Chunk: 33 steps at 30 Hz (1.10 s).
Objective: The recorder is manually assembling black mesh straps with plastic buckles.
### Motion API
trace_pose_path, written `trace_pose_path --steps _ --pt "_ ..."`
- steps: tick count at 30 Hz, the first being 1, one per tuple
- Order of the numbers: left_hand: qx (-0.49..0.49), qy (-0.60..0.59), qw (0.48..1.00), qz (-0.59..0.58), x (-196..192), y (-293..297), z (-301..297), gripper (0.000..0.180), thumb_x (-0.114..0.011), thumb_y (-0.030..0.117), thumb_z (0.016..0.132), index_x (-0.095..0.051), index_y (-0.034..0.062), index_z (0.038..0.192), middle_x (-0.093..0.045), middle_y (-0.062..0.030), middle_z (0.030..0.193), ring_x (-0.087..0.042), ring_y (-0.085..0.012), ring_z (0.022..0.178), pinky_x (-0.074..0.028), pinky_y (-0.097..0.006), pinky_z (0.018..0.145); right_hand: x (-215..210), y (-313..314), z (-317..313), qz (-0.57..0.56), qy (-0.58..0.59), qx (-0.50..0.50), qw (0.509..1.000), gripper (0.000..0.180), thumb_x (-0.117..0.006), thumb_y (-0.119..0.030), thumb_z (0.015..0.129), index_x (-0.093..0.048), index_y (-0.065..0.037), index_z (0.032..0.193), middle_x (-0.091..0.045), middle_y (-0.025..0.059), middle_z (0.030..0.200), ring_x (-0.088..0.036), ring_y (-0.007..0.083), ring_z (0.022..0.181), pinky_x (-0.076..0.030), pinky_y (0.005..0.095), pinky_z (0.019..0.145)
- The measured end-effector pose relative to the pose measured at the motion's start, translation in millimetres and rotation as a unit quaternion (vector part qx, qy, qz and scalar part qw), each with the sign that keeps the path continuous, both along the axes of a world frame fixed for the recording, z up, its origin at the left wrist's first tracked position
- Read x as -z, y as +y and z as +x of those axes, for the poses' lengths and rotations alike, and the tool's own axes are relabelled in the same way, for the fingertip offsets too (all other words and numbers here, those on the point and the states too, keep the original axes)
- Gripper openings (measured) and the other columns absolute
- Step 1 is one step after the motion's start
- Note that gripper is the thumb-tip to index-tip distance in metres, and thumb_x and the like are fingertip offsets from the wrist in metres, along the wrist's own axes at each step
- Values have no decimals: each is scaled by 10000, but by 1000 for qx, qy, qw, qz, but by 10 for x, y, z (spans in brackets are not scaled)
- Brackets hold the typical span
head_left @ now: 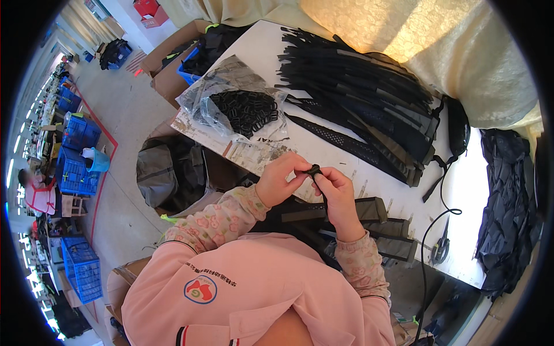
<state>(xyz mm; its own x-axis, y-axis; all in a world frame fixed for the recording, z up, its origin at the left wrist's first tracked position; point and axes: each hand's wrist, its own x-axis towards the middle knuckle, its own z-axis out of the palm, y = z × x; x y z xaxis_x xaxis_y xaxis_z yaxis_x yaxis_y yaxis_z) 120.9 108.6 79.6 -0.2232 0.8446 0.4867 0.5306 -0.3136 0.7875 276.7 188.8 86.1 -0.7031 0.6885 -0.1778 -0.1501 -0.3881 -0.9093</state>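
Observation:
Close to my body, both hands meet at a small black buckle (312,170) with a black strap running down from it. Thumb and fingers of my left hand (281,180) pinch its left side. My right hand (338,193) grips it from the right, where the strap hangs below the fingers. Just beyond my hands, an open clear plastic bag (202,106) holds a heap of black plastic buckles (245,111). Under my hands, grey and black strap pieces (369,210) lie across the table's near edge.
Long black mesh straps (358,86) are piled on the white table (268,43). Scissors (441,248) and a black cable (426,254) lie to the right, near quilted black fabric (508,213). Left of the table are a bag of dark fabric (158,173) and blue crates (81,268).

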Motion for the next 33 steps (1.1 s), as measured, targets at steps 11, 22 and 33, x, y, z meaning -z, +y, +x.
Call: trace_pose_path --steps 11,22,33 --pt "-6 45 997 59 8 -14 -11 264 -642 -100 739 -607 17 973 -608 -125 947 -621 -275 843 -510 -310 717 -38 -5 6 -32 21 -28 999 121 -595 -77 894 -643 -3 976 -624 4 791 -519 44 649 -410 176 597" --pt "-14 3 999 42 -55 -42 80 251 -670 -104 714 -637 27 926 -636 -107 930 -644 -247 829 -513 -295 712 -17 -133 -47 154 -30 67 985 107 -590 -79 896 -616 3 960 -613 -2 816 -539 35 701 -427 174 623" --pt "-13 5 998 62 -70 -30 35 242 -655 -118 725 -620 12 926 -631 -126 947 -642 -255 830 -524 -300 701 -101 -20 21 -66 41 -41 996 114 -612 -62 877 -614 17 960 -636 39 800 -567 90 667 -446 200 609"
